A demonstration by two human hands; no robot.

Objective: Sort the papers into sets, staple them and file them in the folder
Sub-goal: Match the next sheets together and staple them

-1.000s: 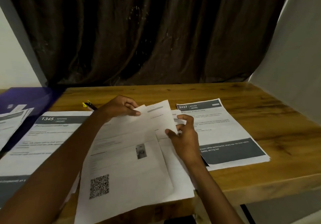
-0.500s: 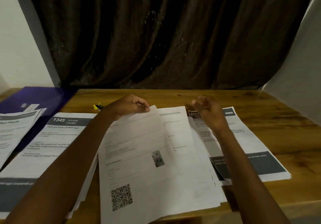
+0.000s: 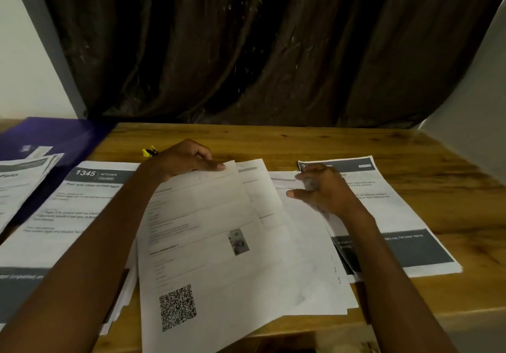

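A fanned pile of white sheets lies at the table's front centre; the top sheet point(image 3: 208, 243) carries a QR code and a small photo. My left hand point(image 3: 189, 158) pinches the far corner of that top sheet. My right hand point(image 3: 320, 188) rests with spread fingers on the loose sheets point(image 3: 298, 243) fanned out to the right. A set headed 1345 KITCHEN point(image 3: 82, 202) lies to the left. Another set with a dark footer band point(image 3: 405, 215) lies to the right. The purple folder point(image 3: 57, 139) sits at the far left with more papers point(image 3: 19, 183) on it.
A yellow and black object point(image 3: 149, 151), partly hidden behind my left hand, lies on the wooden table point(image 3: 301, 142). A dark curtain point(image 3: 260, 46) hangs behind the table. The table's front edge runs close under the paper pile.
My right hand, raised above the table half a second ago, has come down onto the fanned sheets on the right. My left hand keeps its pinch on the top sheet's corner.
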